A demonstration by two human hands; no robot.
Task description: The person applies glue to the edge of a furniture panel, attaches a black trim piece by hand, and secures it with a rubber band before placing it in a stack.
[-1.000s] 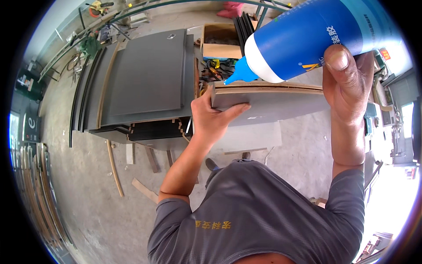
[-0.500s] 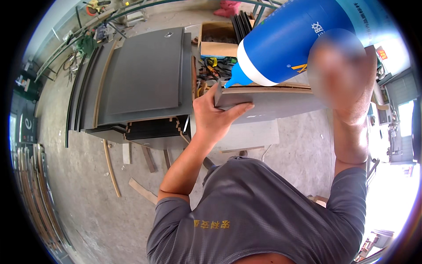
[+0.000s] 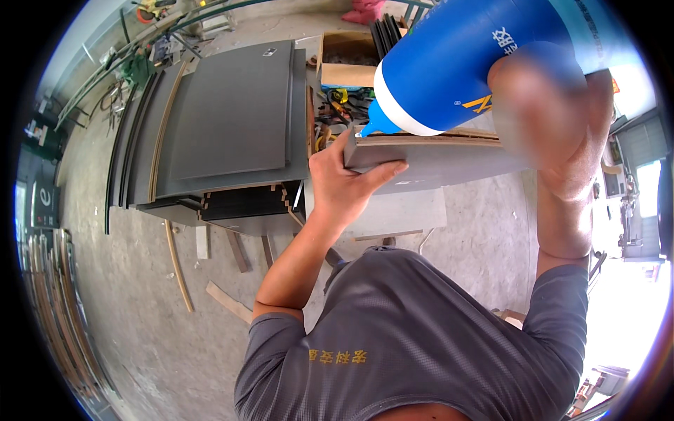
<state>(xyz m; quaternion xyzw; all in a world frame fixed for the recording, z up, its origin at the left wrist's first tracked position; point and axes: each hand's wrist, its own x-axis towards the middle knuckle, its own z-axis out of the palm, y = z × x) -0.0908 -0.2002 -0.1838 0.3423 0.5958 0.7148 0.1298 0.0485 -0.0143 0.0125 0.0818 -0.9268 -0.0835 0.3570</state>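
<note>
My right hand, partly smeared, is wrapped round a large blue glue bottle. The bottle is tilted, its white collar and blue nozzle pointing down to the left. That nozzle's tip is at the left end of the upper wooden edge of a grey panel piece. A small white spot shows by the tip; whether it is glue I cannot tell. My left hand grips the same end of the panel piece, thumb along its near grey face and fingers round the corner, partly hidden behind it.
Left of my hands, grey boards lie stacked on a cabinet carcass. Behind the panel piece are a cardboard box and a clutter of tools. Wood offcuts lie on the concrete floor. Long strips stand at far left.
The glue bottle has shifted slightly left, its nozzle staying at the panel's corner. My left hand keeps its grip in nearly the same place.
</note>
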